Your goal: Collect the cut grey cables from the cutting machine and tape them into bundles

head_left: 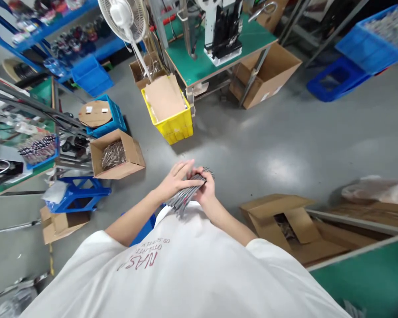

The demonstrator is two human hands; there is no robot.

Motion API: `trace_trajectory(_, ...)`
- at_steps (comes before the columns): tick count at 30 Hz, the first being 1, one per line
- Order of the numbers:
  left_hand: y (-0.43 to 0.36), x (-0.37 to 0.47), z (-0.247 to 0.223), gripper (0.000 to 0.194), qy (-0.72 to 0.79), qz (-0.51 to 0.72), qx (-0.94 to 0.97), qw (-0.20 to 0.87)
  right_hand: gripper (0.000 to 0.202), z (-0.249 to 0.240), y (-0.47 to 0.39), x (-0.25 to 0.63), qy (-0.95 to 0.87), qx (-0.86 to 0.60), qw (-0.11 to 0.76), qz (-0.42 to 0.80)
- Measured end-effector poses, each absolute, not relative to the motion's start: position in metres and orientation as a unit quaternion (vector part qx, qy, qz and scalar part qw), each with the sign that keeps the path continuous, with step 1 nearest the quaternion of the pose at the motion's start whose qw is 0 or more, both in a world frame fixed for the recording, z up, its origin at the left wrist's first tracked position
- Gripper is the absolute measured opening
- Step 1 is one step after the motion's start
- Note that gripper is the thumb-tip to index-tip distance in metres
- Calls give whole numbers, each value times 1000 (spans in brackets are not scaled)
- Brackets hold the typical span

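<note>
A bundle of thin grey and dark wires or rods (187,193) is held close to the front of the white shirt, near the middle of the view. On its right side my right hand (206,186) is wrapped round the bundle from below. From the left, my left hand (176,179) lies against the top of the bundle, its fingers stretched out and slightly apart. The bundle's loose ends point down and left towards the shirt; the other ends show just past my right hand's fingers.
A yellow crate (174,126) with cardboard stands ahead, beside a green table (258,37) with a machine. An open carton (132,161) of metallic pieces and a blue stool (82,194) are at left. Another open carton (278,203) and a green tabletop (371,278) lie at right.
</note>
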State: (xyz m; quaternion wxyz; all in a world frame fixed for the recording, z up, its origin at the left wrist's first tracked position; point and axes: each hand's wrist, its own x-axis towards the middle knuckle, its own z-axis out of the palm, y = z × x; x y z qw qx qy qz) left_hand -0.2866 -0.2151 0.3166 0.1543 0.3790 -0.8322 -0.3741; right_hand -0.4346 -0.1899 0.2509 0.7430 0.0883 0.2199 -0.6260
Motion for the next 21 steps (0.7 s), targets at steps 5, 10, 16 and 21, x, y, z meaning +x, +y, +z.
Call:
trace_trajectory(5,-248,-237,335,54,-817,-394,415,70,22,252,-183,-427,208,-27,691,-692)
trace_trajectory(10,-210,-264,312,51,-759,-435,482,51,24,264,-186,-405,229,-161,641,-714)
trace_trajectory(16,-189,-262,315,17,-723,-308,606,123,36,270,-195,-387,211,-159,679,-684)
trace_trajectory(21,-207,-248,316,24,-700,-263,643,163,44,265,-188,-337,174,-100,777,-597)
